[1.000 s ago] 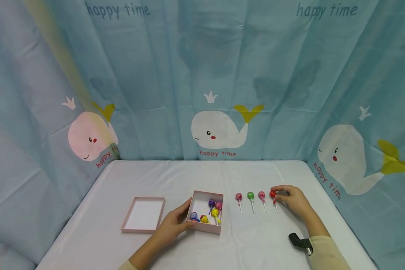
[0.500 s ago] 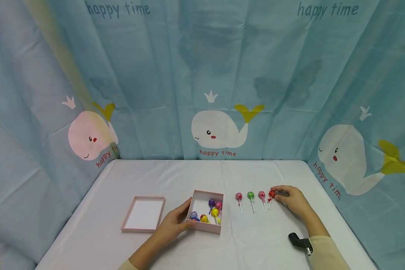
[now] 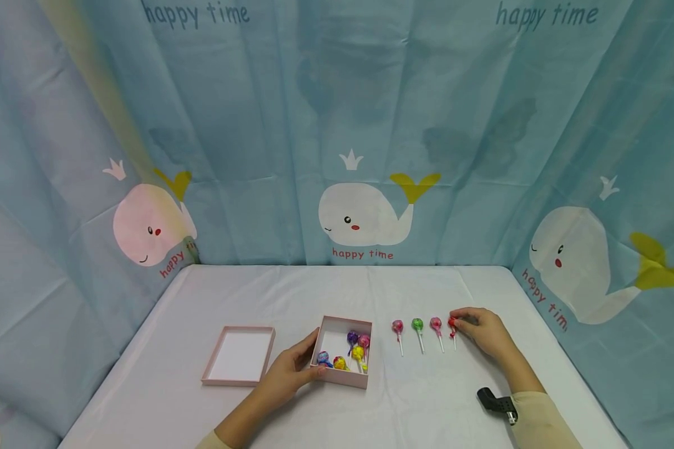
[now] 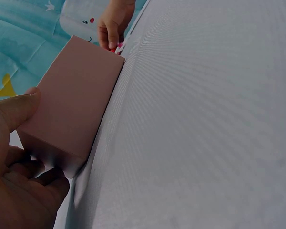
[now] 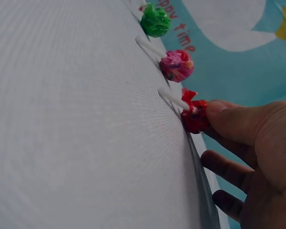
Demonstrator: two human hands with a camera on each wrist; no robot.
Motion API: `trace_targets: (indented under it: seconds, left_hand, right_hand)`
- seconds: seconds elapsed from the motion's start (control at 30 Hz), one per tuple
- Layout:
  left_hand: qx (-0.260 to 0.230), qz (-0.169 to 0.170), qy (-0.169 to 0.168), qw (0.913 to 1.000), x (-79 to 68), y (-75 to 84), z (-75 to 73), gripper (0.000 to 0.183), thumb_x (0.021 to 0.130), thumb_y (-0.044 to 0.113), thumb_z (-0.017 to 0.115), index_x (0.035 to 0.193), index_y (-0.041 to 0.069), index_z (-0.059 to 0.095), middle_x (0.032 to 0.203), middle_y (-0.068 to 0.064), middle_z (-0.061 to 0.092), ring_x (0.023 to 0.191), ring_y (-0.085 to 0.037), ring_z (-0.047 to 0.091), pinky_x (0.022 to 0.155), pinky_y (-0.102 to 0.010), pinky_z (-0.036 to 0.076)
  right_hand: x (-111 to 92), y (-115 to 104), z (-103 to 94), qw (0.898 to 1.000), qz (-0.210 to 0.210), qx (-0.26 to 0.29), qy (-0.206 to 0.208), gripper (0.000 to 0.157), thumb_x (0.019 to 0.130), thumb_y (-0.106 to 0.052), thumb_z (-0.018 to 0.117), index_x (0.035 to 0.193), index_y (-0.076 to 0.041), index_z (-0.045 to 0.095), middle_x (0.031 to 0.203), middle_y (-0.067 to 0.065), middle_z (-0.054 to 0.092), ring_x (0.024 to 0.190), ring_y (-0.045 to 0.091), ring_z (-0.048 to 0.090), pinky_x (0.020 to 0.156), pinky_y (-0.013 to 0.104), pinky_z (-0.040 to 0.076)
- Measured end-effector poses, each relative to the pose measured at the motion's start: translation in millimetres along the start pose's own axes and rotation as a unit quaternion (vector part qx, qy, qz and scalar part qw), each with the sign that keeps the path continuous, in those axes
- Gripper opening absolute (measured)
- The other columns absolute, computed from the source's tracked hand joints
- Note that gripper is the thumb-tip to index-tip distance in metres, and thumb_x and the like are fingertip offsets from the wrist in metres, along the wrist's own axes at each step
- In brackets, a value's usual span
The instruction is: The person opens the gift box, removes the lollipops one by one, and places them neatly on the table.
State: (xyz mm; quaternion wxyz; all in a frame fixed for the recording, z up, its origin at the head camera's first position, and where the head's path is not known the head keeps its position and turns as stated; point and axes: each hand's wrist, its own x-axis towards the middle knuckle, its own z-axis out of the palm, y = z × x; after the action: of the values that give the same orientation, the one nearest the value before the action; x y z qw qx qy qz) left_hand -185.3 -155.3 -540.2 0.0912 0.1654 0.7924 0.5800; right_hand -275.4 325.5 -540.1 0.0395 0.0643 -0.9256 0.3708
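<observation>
My right hand [image 3: 485, 330] pinches the wrapped head of a red lollipop [image 5: 195, 117] between thumb and fingers, at the right end of a row on the cloth. Beside it lie a pink lollipop [image 3: 436, 325], a green lollipop [image 3: 417, 325] and another pink lollipop [image 3: 397, 327], sticks pointing toward me. With my left hand [image 3: 285, 376] I grip the left side of an open pink box [image 3: 342, 378], thumb at its near wall. Inside the box are a purple lollipop [image 3: 352, 338], a yellow lollipop [image 3: 358, 354] and several others.
A shallow pink box lid [image 3: 238, 381] lies on the white tablecloth [image 3: 415, 405], left of the box. Near my right sleeve is a black wrist-camera mount [image 3: 497, 402]. A blue curtain [image 3: 258, 224] with whale prints hangs behind the table.
The red lollipop has shifted slightly left toward the row, and its stick has swung about in my right hand. My left hand and the box have stayed in place.
</observation>
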Motion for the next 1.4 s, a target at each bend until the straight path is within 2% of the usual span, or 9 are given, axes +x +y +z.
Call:
trace_targets:
  seconds: [0.47,0.77,1.03,1.2,1.4]
  left_hand:
    - [0.007,-0.001,0.001,1.0000,-0.9,0.5,-0.5,0.088,0.092,0.034,0.077,0.163,0.016,0.029,0.167,-0.007,0.030,0.153,-0.028,0.030,0.120,-0.041,0.031]
    - [0.001,0.001,0.003,1.0000,-0.7,-0.3,-0.3,0.088,0.091,0.032,0.078,0.163,0.016,0.030,0.167,-0.007,0.030,0.153,-0.029,0.030,0.121,-0.041,0.030]
    - [0.013,0.008,0.004,0.9999,0.7,-2.1,-0.2,0.087,0.090,0.035,0.078,0.162,0.018,0.032,0.166,-0.008,0.032,0.152,-0.030,0.032,0.120,-0.041,0.031]
    - [0.003,0.002,0.002,1.0000,0.6,-1.6,0.0,0.087,0.090,0.033,0.079,0.162,0.018,0.032,0.167,-0.007,0.030,0.152,-0.031,0.031,0.120,-0.041,0.031]
    - [0.020,0.002,0.005,0.9998,0.5,-1.2,-0.4,0.087,0.091,0.036,0.078,0.162,0.018,0.031,0.166,-0.007,0.032,0.152,-0.029,0.031,0.120,-0.041,0.032]
  right_hand:
    - [0,-1,0.1,1.000,-0.008,0.006,-0.012,0.025,0.099,-0.023,0.071,0.121,-0.014,0.075,0.131,0.017,0.068,0.136,0.047,0.048,0.114,0.069,0.033]
    - [-2,-13,-12.0,1.000,-0.007,-0.005,-0.005,0.032,0.099,-0.028,0.070,0.129,-0.016,0.071,0.141,0.020,0.062,0.141,0.048,0.043,0.114,0.071,0.032]
    - [-3,-51,-22.5,0.997,-0.034,0.068,-0.015,0.039,0.097,-0.047,0.069,0.127,-0.022,0.072,0.135,0.009,0.068,0.141,0.043,0.044,0.111,0.076,0.031]
    - [0,-83,-20.3,0.994,-0.075,0.078,-0.031,0.031,0.098,-0.038,0.071,0.125,-0.023,0.073,0.134,0.006,0.068,0.139,0.037,0.049,0.112,0.077,0.030]
    - [7,-118,-11.3,0.988,-0.121,0.083,-0.045,0.026,0.096,-0.032,0.074,0.122,-0.026,0.074,0.130,0.001,0.069,0.132,0.031,0.055,0.112,0.071,0.038]
